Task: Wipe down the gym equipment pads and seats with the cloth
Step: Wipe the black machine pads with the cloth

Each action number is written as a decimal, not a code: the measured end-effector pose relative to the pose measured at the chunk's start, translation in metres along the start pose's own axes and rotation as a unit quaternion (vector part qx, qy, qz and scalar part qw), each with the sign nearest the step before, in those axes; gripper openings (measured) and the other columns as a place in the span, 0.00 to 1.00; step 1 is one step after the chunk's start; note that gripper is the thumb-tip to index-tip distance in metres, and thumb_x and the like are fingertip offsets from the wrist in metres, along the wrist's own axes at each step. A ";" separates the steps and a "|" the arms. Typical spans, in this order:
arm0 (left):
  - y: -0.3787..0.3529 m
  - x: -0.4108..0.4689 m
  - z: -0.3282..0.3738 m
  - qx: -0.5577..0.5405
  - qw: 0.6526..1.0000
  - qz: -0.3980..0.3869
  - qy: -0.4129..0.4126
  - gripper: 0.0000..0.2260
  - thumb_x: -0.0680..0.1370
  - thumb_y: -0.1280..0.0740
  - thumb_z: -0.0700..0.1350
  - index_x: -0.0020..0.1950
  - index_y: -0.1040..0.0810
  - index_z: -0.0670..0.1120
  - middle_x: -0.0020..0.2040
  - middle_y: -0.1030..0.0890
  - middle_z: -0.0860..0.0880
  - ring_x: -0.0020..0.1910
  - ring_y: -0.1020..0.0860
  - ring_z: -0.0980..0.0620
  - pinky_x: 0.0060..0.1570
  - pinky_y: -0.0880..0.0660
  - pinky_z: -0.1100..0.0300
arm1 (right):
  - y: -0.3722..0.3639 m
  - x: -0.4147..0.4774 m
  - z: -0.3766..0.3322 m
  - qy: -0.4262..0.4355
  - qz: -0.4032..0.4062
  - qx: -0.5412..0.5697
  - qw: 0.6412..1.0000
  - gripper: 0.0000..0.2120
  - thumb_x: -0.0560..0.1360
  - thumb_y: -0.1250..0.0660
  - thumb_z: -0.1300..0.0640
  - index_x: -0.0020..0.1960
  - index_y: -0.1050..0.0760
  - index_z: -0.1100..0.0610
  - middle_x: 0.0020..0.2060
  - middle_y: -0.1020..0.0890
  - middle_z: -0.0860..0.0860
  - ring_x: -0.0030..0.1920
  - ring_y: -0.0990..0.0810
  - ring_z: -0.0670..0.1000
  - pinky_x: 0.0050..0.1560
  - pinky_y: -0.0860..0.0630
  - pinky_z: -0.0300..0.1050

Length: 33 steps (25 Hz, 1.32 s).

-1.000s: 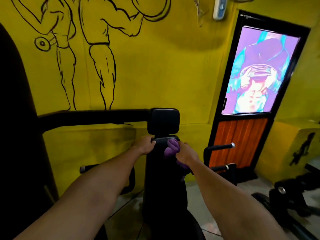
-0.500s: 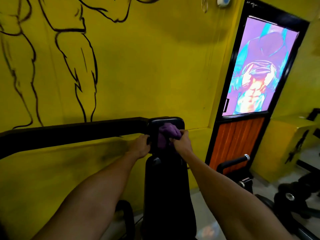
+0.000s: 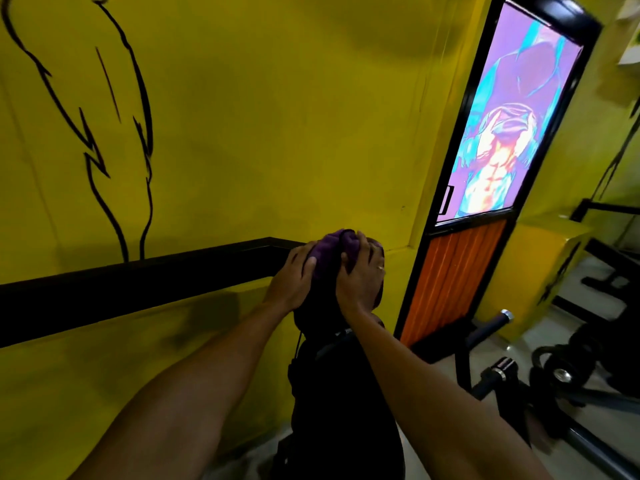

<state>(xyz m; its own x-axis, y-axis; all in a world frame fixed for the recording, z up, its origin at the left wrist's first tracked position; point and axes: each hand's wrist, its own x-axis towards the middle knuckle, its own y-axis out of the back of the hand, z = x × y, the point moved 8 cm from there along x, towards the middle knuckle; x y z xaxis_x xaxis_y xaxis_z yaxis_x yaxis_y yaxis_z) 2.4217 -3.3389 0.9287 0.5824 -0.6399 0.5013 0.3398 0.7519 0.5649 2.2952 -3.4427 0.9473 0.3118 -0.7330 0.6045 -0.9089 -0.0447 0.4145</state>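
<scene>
A purple cloth [image 3: 329,249] lies bunched over the top of the small black head pad [image 3: 318,311] of a gym machine. My left hand [image 3: 294,275] grips the pad's left side, thumb touching the cloth. My right hand [image 3: 362,270] lies on top of the cloth with its fingers curled over it, pressing it onto the pad. Below the head pad stands the long black back pad [image 3: 343,410], running down to the frame's bottom edge. Most of the head pad is hidden by my hands and the cloth.
A black bar [image 3: 138,285] runs left from the pad along the yellow wall [image 3: 259,116]. To the right are a door [image 3: 485,188] with a colourful poster and orange panel, black handles [image 3: 491,323], and weight equipment [image 3: 561,372] on the floor.
The cloth and my right hand moved up from the back pad's top onto the head pad and over its top. My left hand followed up to the head pad. The view came closer.
</scene>
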 end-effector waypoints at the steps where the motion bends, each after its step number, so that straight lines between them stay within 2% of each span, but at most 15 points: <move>1: -0.002 0.002 -0.001 -0.025 1.000 0.011 -0.009 0.20 0.86 0.48 0.52 0.77 0.35 0.52 0.73 0.33 0.49 0.68 0.29 0.49 0.60 0.32 0.58 | -0.006 -0.004 -0.002 -0.002 -0.001 0.047 0.999 0.30 0.81 0.36 0.43 0.80 0.41 0.47 0.74 0.32 0.54 0.73 0.33 0.58 0.72 0.36 0.57; 4: -0.006 0.004 -0.003 -0.118 0.990 0.064 -0.035 0.18 0.85 0.46 0.53 0.72 0.29 0.49 0.67 0.27 0.50 0.62 0.26 0.55 0.59 0.27 0.58 | -0.030 -0.005 -0.012 0.010 -0.015 0.063 0.998 0.31 0.79 0.40 0.35 0.78 0.41 0.43 0.76 0.36 0.51 0.77 0.40 0.54 0.76 0.42 0.54; 7: -0.004 0.004 -0.003 -0.152 0.981 0.105 -0.063 0.19 0.84 0.45 0.52 0.71 0.27 0.46 0.65 0.25 0.51 0.61 0.27 0.61 0.58 0.33 0.74 | -0.048 0.022 -0.005 0.035 -0.042 -0.038 0.998 0.27 0.78 0.47 0.34 0.72 0.33 0.45 0.76 0.37 0.53 0.77 0.43 0.57 0.77 0.45 0.61; 9: -0.002 0.006 -0.006 -0.160 0.980 0.113 -0.047 0.19 0.84 0.45 0.51 0.70 0.26 0.47 0.64 0.25 0.52 0.60 0.28 0.63 0.56 0.36 0.78 | -0.046 0.044 0.010 0.024 -0.032 -0.092 0.995 0.26 0.78 0.48 0.36 0.70 0.30 0.47 0.75 0.37 0.54 0.77 0.43 0.59 0.77 0.49 0.62; 12: -0.003 0.005 -0.007 -0.162 0.977 0.134 -0.042 0.19 0.84 0.47 0.53 0.69 0.24 0.49 0.64 0.24 0.53 0.59 0.27 0.63 0.55 0.34 0.77 | -0.032 0.081 0.042 -0.037 -0.017 -0.119 0.992 0.22 0.77 0.44 0.39 0.67 0.28 0.45 0.74 0.38 0.54 0.76 0.43 0.60 0.76 0.51 0.64; 14: -0.003 0.003 -0.007 -0.158 0.971 0.170 -0.058 0.20 0.84 0.47 0.54 0.67 0.23 0.49 0.63 0.22 0.52 0.58 0.26 0.62 0.55 0.32 0.74 | -0.029 0.088 0.045 -0.043 -0.023 -0.133 0.990 0.22 0.77 0.43 0.38 0.66 0.27 0.45 0.72 0.35 0.53 0.75 0.40 0.60 0.76 0.48 0.63; 15: -0.004 0.003 -0.007 -0.157 0.968 0.182 -0.069 0.20 0.84 0.47 0.53 0.67 0.23 0.47 0.62 0.22 0.51 0.58 0.25 0.62 0.55 0.31 0.72 | -0.032 0.082 0.035 -0.020 -0.020 -0.136 0.990 0.22 0.77 0.43 0.37 0.65 0.26 0.45 0.70 0.32 0.52 0.73 0.36 0.60 0.75 0.45 0.62; 18: -0.006 0.005 -0.010 -0.155 0.968 0.185 -0.073 0.21 0.84 0.47 0.52 0.65 0.23 0.41 0.60 0.21 0.46 0.57 0.24 0.58 0.54 0.30 0.70 | -0.050 0.043 -0.020 0.132 -0.007 -0.130 0.983 0.18 0.78 0.42 0.36 0.60 0.22 0.43 0.64 0.25 0.49 0.67 0.30 0.55 0.71 0.38 0.58; 21: -0.006 0.005 -0.010 -0.164 0.965 0.181 -0.091 0.19 0.84 0.47 0.49 0.66 0.24 0.41 0.62 0.22 0.47 0.59 0.24 0.57 0.57 0.30 0.69 | -0.049 0.049 -0.022 0.223 -0.018 -0.119 0.967 0.17 0.78 0.41 0.39 0.60 0.21 0.45 0.61 0.22 0.48 0.64 0.27 0.55 0.65 0.34 0.56; 22: -0.005 0.005 -0.009 -0.169 0.964 0.180 -0.101 0.19 0.84 0.46 0.49 0.67 0.23 0.42 0.63 0.22 0.48 0.61 0.25 0.58 0.58 0.31 0.69 | -0.043 0.064 -0.010 0.218 -0.016 -0.130 0.967 0.18 0.78 0.42 0.40 0.59 0.20 0.46 0.60 0.22 0.48 0.63 0.26 0.56 0.63 0.33 0.56; 24: -0.004 0.005 -0.008 -0.179 0.961 0.181 -0.106 0.18 0.84 0.46 0.48 0.67 0.23 0.43 0.64 0.22 0.48 0.63 0.25 0.60 0.60 0.32 0.70 | -0.032 0.095 0.025 0.132 -0.030 -0.135 0.981 0.18 0.77 0.43 0.40 0.60 0.21 0.46 0.61 0.23 0.49 0.62 0.26 0.58 0.61 0.31 0.57; 26: -0.004 0.005 -0.008 -0.184 0.961 0.180 -0.101 0.18 0.84 0.47 0.48 0.67 0.23 0.43 0.63 0.22 0.48 0.63 0.25 0.59 0.60 0.31 0.69 | -0.030 0.107 0.049 0.029 -0.043 -0.109 0.993 0.17 0.78 0.41 0.41 0.62 0.22 0.46 0.63 0.26 0.49 0.62 0.26 0.61 0.61 0.32 0.58; 28: -0.004 0.005 -0.009 -0.183 0.961 0.181 -0.104 0.19 0.84 0.47 0.48 0.67 0.23 0.43 0.63 0.22 0.48 0.62 0.24 0.57 0.60 0.31 0.69 | -0.035 0.097 0.039 -0.014 -0.020 -0.103 0.994 0.18 0.78 0.43 0.40 0.61 0.22 0.46 0.64 0.27 0.50 0.62 0.26 0.63 0.64 0.33 0.59; 31: -0.006 0.005 -0.010 -0.167 0.963 0.180 -0.107 0.19 0.84 0.47 0.49 0.68 0.24 0.42 0.64 0.22 0.46 0.61 0.25 0.57 0.59 0.31 0.70 | -0.046 0.047 -0.008 0.075 0.032 -0.081 0.993 0.18 0.79 0.44 0.41 0.61 0.24 0.46 0.68 0.27 0.51 0.70 0.32 0.60 0.72 0.38 0.59; 33: -0.006 0.006 -0.013 -0.158 0.967 0.174 -0.095 0.20 0.84 0.48 0.50 0.68 0.25 0.42 0.64 0.22 0.45 0.60 0.25 0.58 0.59 0.32 0.72 | -0.051 0.008 -0.007 0.110 0.043 -0.002 0.993 0.18 0.81 0.43 0.42 0.68 0.29 0.45 0.73 0.32 0.51 0.74 0.36 0.57 0.74 0.40 0.55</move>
<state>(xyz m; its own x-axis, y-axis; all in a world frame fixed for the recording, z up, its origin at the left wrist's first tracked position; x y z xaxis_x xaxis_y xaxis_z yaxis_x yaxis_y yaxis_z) 2.4323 -3.3455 0.9200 0.5662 -0.3348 0.7532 0.3744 0.9185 0.1268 2.3459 -3.4417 0.9352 0.2858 -0.5681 0.7717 -0.9338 0.0158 0.3574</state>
